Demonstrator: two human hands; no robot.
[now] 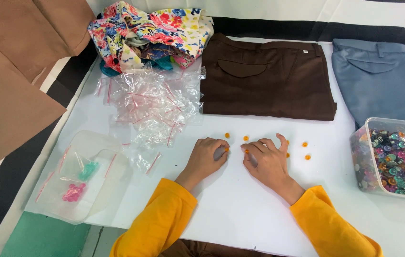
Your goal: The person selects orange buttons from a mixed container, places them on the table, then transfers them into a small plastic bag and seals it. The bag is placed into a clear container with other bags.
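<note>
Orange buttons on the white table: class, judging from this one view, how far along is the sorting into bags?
Done: two small bags, one of teal buttons and one of pink buttons, lie in the clear tray. In hand: the left hand and right hand pinch at loose orange buttons on the table. Left: a pile of empty zip bags and a tub of mixed buttons.
</note>
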